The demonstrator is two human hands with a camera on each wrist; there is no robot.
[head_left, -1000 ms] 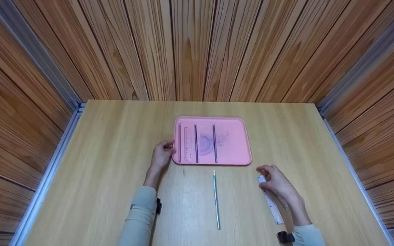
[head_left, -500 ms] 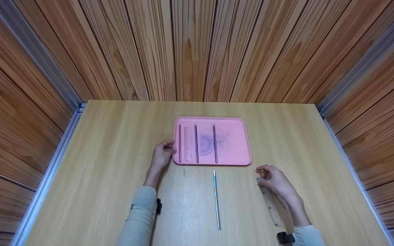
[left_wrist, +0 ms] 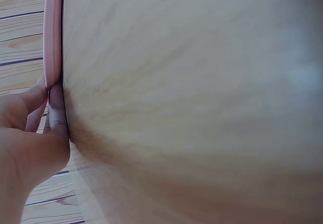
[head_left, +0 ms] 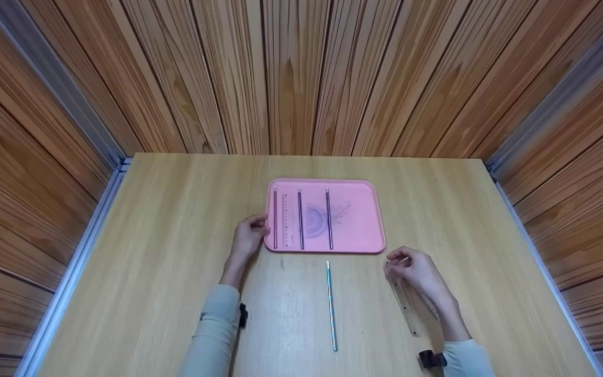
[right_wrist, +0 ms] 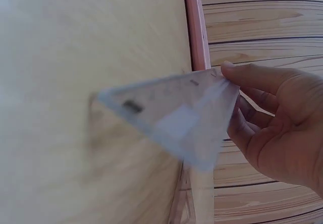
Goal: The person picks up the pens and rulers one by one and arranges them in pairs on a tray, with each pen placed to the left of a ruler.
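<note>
My left hand [head_left: 247, 238] grips the left rim of a pink tray [head_left: 356, 238]; in the left wrist view the fingers meet at the tray's edge [left_wrist: 53, 37]. Between thumb and fingers, my right hand [head_left: 421, 272] pinches the far end of a clear ruler [head_left: 403, 309]. Its length slants back toward the wrist. In the right wrist view the ruler [right_wrist: 176, 118] looks foreshortened, with marks along one edge and a shadow on the table beneath. Lying in the tray are three dark pencils [head_left: 328, 220], another clear ruler [head_left: 287, 220] and a clear protractor [head_left: 315, 221].
A shiny blue-silver pencil [head_left: 331, 309] lies on the wooden table [head_left: 176, 220] in front of the tray, between both arms. Faint dark marks [head_left: 342, 210] show right of the protractor; their nature is unclear. Wood-panelled walls [head_left: 291, 78] surround the table.
My right hand has moved slightly forward and left, bringing the ruler nearer the tray's front right corner. The ruler has turned, its face now looking narrower. The left hand and tray stay put.
</note>
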